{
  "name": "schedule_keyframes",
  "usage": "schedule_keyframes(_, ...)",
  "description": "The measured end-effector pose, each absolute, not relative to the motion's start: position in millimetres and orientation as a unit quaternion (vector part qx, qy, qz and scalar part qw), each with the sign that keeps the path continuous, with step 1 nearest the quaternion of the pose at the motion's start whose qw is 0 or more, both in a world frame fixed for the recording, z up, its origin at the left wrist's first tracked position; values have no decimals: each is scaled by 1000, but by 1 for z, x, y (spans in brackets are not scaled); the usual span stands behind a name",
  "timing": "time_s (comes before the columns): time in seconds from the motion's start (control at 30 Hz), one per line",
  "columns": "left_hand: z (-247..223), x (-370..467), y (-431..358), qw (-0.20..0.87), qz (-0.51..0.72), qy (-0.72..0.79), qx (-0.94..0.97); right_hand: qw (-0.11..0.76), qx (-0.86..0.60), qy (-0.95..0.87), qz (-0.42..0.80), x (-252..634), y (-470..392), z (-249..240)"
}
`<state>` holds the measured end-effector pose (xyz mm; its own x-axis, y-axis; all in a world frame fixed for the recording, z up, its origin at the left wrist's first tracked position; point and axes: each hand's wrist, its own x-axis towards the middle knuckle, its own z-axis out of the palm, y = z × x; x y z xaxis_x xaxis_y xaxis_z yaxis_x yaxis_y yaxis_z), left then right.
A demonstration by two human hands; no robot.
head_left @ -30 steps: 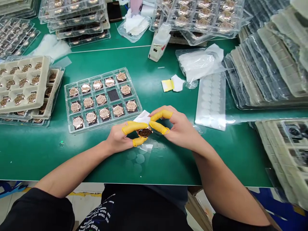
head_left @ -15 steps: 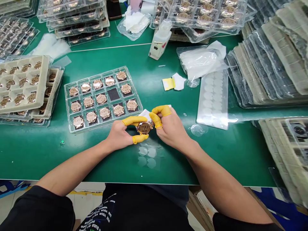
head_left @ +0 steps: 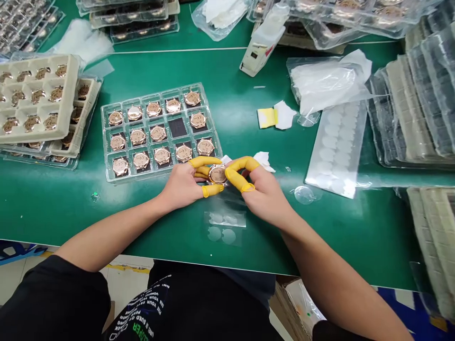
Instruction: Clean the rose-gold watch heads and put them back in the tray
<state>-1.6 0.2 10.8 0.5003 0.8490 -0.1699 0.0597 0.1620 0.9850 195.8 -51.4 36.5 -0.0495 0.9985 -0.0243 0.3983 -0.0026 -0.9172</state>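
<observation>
My left hand (head_left: pixel 186 182), with yellow finger cots, grips a rose-gold watch case (head_left: pixel 217 174) by its edges, its engraved back facing up. At the case's right edge are the bent, yellow-covered fingers of my right hand (head_left: pixel 254 182). A white wipe (head_left: pixel 263 160) is bunched in that hand and sticks out behind the knuckles; part of it is hidden. Left of the hands lies a clear tray (head_left: pixel 117 179) of similar watch cases, one pocket showing bare black. Below the hands, a clear sheet with round film stickers (head_left: pixel 227 235) lies on the green table.
Trays of watch cases (head_left: pixel 35 102) are stacked at left. On the right are a sticker sheet (head_left: pixel 336 156), a bag of white wipes (head_left: pixel 323 83) and piled empty trays (head_left: pixel 408 113). A white bottle (head_left: pixel 261 45) and a yellow-and-white pad (head_left: pixel 267 118) sit farther back.
My right hand has turned, its fingers now extending over the watch case's right edge. More of the wipe shows behind that hand, less between the hands. The camera view has shifted.
</observation>
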Motion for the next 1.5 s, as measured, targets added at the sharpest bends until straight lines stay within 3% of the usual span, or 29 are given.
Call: schedule_keyframes(1.5, 9, 1, -5, 634, 334, 372, 591, 404, -616, -594, 324, 184, -59, 23)
